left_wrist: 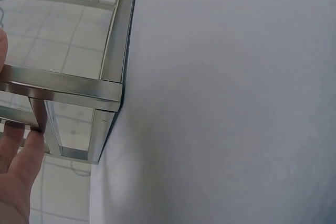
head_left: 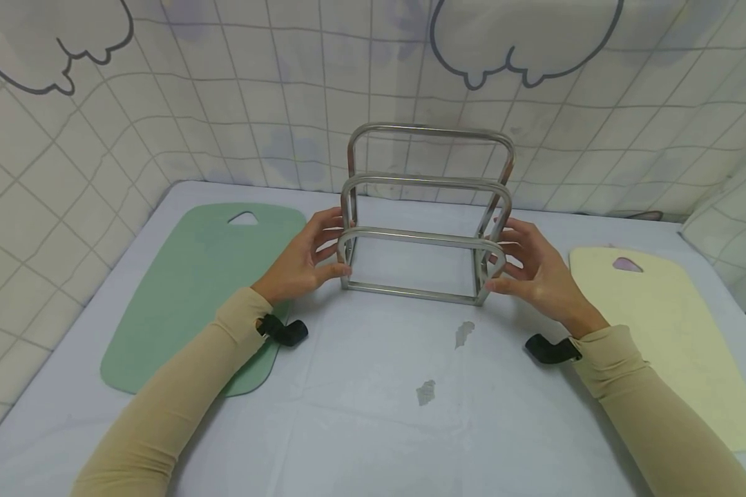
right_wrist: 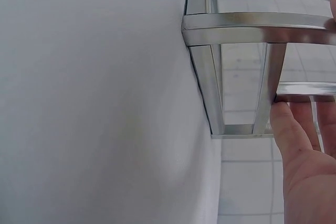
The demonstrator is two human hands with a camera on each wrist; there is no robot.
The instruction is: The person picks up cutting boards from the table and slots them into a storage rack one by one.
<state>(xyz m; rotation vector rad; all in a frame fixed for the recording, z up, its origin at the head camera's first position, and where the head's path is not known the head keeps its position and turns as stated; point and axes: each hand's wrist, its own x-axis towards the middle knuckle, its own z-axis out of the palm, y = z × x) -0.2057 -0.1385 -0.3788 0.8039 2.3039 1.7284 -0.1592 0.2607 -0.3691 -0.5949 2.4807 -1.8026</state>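
Note:
A silver metal rack [head_left: 419,237] with three rounded hoops, one behind another, stands upright on the white-covered table. My left hand [head_left: 301,266] grips its left side, thumb at the front hoop and fingers farther back. On the opposite side my right hand [head_left: 537,276] holds the rack the same way. In the left wrist view, fingers [left_wrist: 29,156] touch the side bars of the rack [left_wrist: 63,87]. The right wrist view has fingertips [right_wrist: 283,114] against a bar of the rack [right_wrist: 236,30]; the thumb is mostly cut off at the edge.
Left of the rack lies a green cutting board [head_left: 180,297], partly under my left forearm. A pale yellow cutting board [head_left: 665,331] lies flat on the right. Behind the table [head_left: 360,414] hangs a grid-patterned curtain [head_left: 273,96]. Two grey patches mark the tablecloth.

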